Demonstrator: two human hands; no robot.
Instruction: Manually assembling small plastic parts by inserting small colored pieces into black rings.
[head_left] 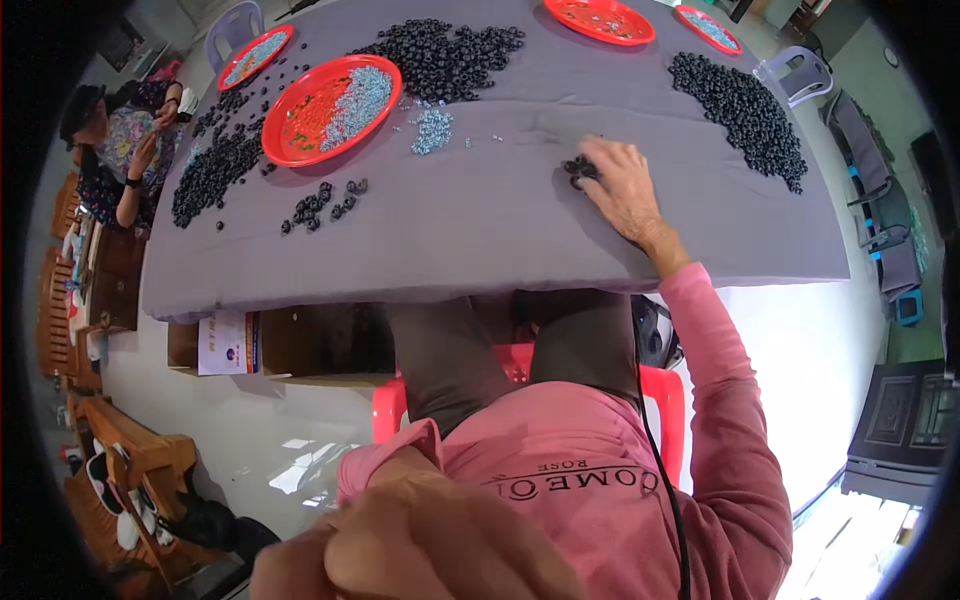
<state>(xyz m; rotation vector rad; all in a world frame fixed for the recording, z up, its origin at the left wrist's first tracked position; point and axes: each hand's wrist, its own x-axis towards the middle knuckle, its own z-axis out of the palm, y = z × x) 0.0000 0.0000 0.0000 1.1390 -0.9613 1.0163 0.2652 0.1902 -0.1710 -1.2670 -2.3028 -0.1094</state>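
Observation:
On the table, my right hand (622, 185) is beside a small cluster of round black pieces (577, 170). Its thumb is spread away from the fingers, which are blurred at the tips, and the black pieces lie by the thumb and fingers. My left hand (410, 540) is raised very near the camera at the lower edge. Its fingers are curled, and whatever they hold, if anything, is hidden. Left of the table's middle lies another loose group of black pieces (312, 207). Behind it is a red plate (285, 135) with small pale-blue pieces (362, 100) in it.
A grey cloth (470, 235) covers the table. Large black heaps lie at the back (445, 60), right (745, 120) and left (215, 165). More red plates (630, 42) stand along the far side. Another person (130, 150) is at the left. An open cardboard box (300, 340) is under the table.

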